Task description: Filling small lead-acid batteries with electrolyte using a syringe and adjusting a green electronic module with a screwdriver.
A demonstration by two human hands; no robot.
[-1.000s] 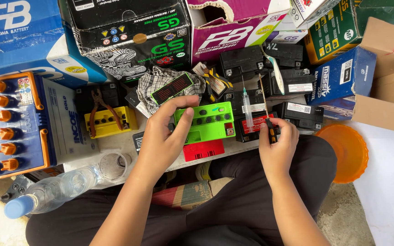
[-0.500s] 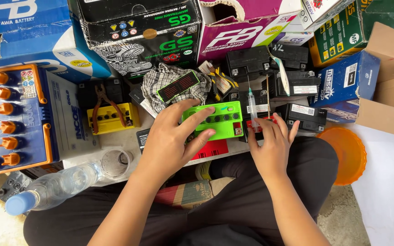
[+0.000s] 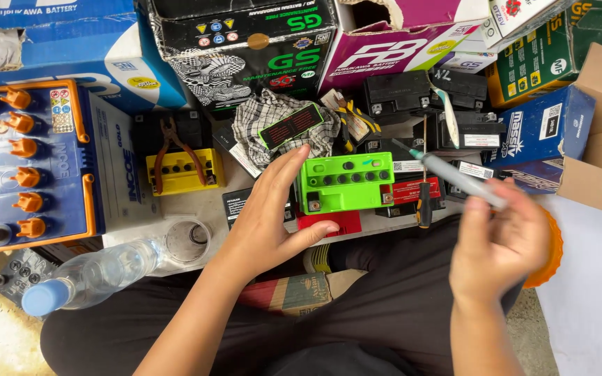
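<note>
A small bright green battery (image 3: 346, 182) with a row of open filler holes sits on the low board before me. My left hand (image 3: 273, 209) rests against its left side, fingers spread, thumb below its front edge. My right hand (image 3: 499, 244) is raised to the right of the battery and holds a syringe (image 3: 447, 173), blurred, its needle end pointing up-left toward the black batteries. A screwdriver (image 3: 423, 198) with a black and orange handle lies on a black and red battery (image 3: 412, 189) just right of the green one.
A large blue and white battery (image 3: 43, 163) with orange caps stands at left. Pliers (image 3: 172, 150) lie on a yellow battery (image 3: 182, 170). A plastic water bottle (image 3: 92, 275) and clear cup (image 3: 188, 240) are near left. Cardboard boxes ring the back. An orange lid (image 3: 550, 257) lies right.
My right hand let go of the screwdriver, took the syringe off the batteries and lifted it to the right. My left hand slid from the green battery's top to its left side.
</note>
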